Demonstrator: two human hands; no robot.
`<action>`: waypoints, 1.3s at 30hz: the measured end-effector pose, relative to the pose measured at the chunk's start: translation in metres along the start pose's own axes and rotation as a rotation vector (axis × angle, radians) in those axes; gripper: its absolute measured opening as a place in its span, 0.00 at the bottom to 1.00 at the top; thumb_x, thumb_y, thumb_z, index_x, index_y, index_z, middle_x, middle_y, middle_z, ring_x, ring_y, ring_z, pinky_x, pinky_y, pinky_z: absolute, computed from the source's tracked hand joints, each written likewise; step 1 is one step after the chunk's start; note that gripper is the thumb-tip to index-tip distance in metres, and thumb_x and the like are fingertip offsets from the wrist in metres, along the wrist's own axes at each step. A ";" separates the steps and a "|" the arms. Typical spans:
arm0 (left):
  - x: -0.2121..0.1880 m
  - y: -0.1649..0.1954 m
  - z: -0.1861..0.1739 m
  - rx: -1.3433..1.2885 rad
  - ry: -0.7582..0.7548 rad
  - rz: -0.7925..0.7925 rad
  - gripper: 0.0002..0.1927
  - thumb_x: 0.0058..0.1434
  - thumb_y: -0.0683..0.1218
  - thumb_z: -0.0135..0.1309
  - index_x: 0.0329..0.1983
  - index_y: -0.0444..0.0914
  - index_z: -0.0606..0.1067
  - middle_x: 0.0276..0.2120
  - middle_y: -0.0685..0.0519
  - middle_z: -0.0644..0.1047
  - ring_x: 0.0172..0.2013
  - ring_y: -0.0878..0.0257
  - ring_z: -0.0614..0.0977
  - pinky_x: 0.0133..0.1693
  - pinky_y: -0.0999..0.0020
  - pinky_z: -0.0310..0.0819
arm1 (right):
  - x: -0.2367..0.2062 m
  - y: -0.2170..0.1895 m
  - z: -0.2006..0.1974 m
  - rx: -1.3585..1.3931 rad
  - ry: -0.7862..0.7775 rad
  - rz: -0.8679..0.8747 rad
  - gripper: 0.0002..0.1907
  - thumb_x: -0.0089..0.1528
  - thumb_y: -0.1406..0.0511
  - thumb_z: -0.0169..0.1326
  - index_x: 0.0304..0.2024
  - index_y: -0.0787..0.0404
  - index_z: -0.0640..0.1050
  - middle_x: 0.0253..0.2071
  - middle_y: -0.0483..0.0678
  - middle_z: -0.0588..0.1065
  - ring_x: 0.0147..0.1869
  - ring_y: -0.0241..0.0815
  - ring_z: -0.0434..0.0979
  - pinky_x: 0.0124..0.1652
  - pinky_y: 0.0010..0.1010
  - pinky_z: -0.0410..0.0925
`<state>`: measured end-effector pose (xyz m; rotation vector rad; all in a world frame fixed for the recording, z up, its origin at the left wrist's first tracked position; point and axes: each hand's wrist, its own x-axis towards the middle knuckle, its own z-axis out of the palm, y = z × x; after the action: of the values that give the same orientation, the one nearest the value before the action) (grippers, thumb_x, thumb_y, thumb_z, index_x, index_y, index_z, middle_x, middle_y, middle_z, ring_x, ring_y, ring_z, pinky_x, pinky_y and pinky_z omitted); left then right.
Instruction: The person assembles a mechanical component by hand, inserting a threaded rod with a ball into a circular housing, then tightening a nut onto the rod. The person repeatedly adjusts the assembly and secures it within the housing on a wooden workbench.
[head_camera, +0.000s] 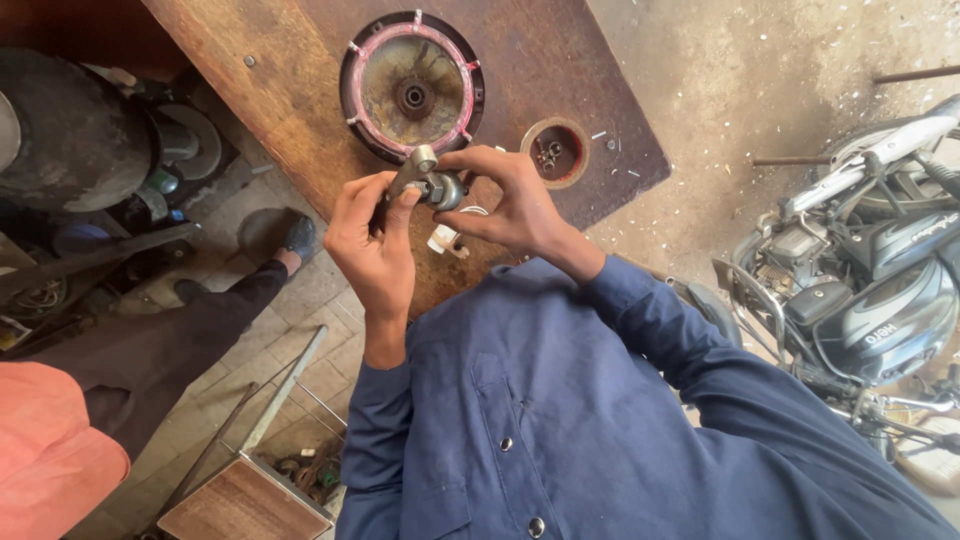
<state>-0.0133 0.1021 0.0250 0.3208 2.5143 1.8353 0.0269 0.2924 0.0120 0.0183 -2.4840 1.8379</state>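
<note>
My left hand (375, 240) and my right hand (510, 205) meet over a worn wooden table (290, 90). Together they grip a small metal part (432, 183). It has a flat grey arm, pinched by my left fingers, and a rounded shiny end that my right fingers wrap around. Just beyond the hands, a round dark metal housing (413, 85) with a pink-stained rim and a central hub lies flat on the table. A small white piece (441, 240) sits on the table under my hands. My blue sleeves and shirt fill the lower frame.
A small round cup (556, 152) with bolts stands right of the housing, with loose screws nearby. A dark motorcycle (860, 280) is parked at the right. Another person's dark-trousered leg and shoe (240, 290) are at the left, beside dark round machinery (70, 130). A wooden-topped wire rack (245, 500) stands bottom left.
</note>
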 end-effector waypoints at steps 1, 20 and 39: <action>0.001 0.002 0.000 -0.012 0.000 -0.017 0.13 0.67 0.46 0.64 0.47 0.32 0.80 0.39 0.54 0.78 0.35 0.68 0.76 0.35 0.72 0.67 | 0.000 0.001 0.000 0.018 -0.002 -0.023 0.28 0.54 0.64 0.71 0.55 0.65 0.78 0.49 0.53 0.80 0.51 0.43 0.81 0.52 0.33 0.73; 0.022 0.030 -0.002 -0.133 -0.132 0.021 0.10 0.77 0.44 0.53 0.54 0.32 0.78 0.44 0.55 0.74 0.39 0.70 0.72 0.43 0.74 0.68 | -0.006 0.025 0.017 0.582 -0.167 0.109 0.23 0.74 0.60 0.49 0.68 0.64 0.67 0.62 0.45 0.70 0.67 0.34 0.67 0.65 0.31 0.64; 0.020 0.044 -0.004 -0.144 -0.120 -0.135 0.10 0.64 0.43 0.66 0.44 0.34 0.79 0.32 0.61 0.74 0.30 0.75 0.68 0.33 0.78 0.61 | -0.015 0.007 0.011 0.610 -0.196 0.095 0.23 0.73 0.57 0.49 0.66 0.63 0.67 0.61 0.45 0.69 0.68 0.34 0.66 0.65 0.30 0.61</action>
<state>-0.0264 0.1140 0.0700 0.2434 2.2525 1.8715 0.0410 0.2835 0.0015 0.1100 -1.9452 2.6721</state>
